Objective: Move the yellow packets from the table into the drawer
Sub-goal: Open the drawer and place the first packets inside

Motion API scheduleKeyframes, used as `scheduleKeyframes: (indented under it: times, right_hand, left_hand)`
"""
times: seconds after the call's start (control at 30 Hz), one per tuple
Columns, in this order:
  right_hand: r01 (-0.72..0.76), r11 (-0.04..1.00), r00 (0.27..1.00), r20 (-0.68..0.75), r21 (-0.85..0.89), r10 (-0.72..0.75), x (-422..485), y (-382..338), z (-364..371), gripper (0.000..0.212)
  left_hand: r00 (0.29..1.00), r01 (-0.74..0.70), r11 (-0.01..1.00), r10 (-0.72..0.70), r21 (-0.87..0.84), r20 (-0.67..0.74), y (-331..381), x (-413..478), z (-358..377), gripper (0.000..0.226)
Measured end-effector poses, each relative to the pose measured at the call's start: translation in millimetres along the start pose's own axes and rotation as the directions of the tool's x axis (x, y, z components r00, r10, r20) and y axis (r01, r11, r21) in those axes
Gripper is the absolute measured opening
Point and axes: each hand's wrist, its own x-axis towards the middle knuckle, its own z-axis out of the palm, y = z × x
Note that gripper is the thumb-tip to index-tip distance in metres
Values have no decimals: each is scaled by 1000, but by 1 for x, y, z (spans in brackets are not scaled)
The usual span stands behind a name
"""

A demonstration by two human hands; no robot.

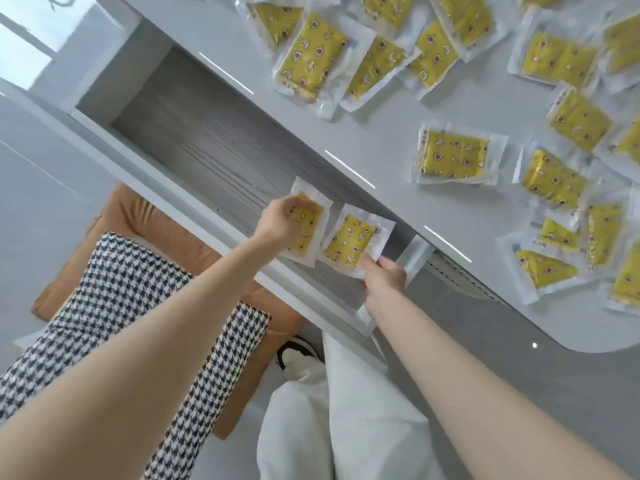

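The left hand (282, 220), at mid-frame, curls its fingers over the top of a yellow packet (308, 233). Just right of it, the right hand (382, 275) pinches a second packet (349, 242) by its lower corner. Both packets hang over the open drawer (194, 126), perhaps touching its floor. The grey floor lies bare toward the upper left. Beyond the white table (363, 133) edge, loose packets (450, 155) crowd the upper right.
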Motion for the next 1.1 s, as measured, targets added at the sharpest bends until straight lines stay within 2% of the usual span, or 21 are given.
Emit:
scheduleKeyframes:
  times: [0.1, 0.23, 0.3, 0.4, 0.47, 0.5, 0.53, 0.6, 0.67, 0.73, 0.83, 0.93, 1.0, 1.1]
  right_hand:
    - [-36, 999, 997, -69, 27, 38, 21, 1, 11, 32]
    - [-26, 999, 989, -146, -19, 23, 39, 3, 19, 22]
    - [-11, 999, 984, -178, -42, 4, 43, 6, 20, 31]
    - [53, 990, 987, -142, -133, -72, 41, 13, 16, 51]
    - [153, 944, 982, -63, -292, -179, 30, 18, 13, 61]
    - [250, 868, 958, -22, -429, -286, 25, 21, 11, 64]
    - [368, 736, 905, 35, -568, -425, 21, 25, 9, 66]
    - [573, 383, 727, 233, -725, -646, 19, 29, 8, 71]
    - [656, 108, 602, 432, -747, -671, 27, 27, 11, 78]
    - [669, -79, 557, 568, -740, -607, 39, 21, 17, 86]
    - [654, -216, 546, 651, -725, -527, 57, 16, 27, 87]
    - [626, -243, 580, 651, -741, -489, 69, 21, 31, 81]
    - [605, -272, 598, 652, -749, -466, 74, 25, 30, 84]
    - [588, -287, 595, 644, -757, -481, 79, 27, 25, 90]
  left_hand:
    - [1000, 16, 999, -17, 38, 26, -4, 24, 16, 63]
    - [999, 16, 998, -19, 57, 45, -12, 46, 33, 62]
    - [1000, -15, 991, 11, 130, 25, -20, 51, 38, 57]
    - [996, -65, 965, 76, 253, -37, -29, 48, 35, 54]
    - [992, -98, 916, 122, 390, -38, -32, 42, 30, 61]
    - [990, -123, 874, 143, 471, -6, -34, 39, 28, 67]
    - [987, -153, 822, 158, 548, 38, -37, 38, 29, 75]
    - [979, -200, 702, 176, 683, 106, -43, 37, 30, 89]
    - [961, -255, 557, 235, 790, 145, -49, 38, 33, 96]
    - [934, -313, 405, 294, 859, 202, -53, 41, 35, 97]
    - [918, -346, 266, 293, 900, 266, -55, 45, 38, 101]
    - [920, -328, 175, 285, 928, 271, -59, 52, 38, 110]
    - [914, -327, 127, 292, 936, 280, -60, 56, 36, 112]
    - [911, -349, 112, 276, 930, 308, -56, 61, 32, 111]
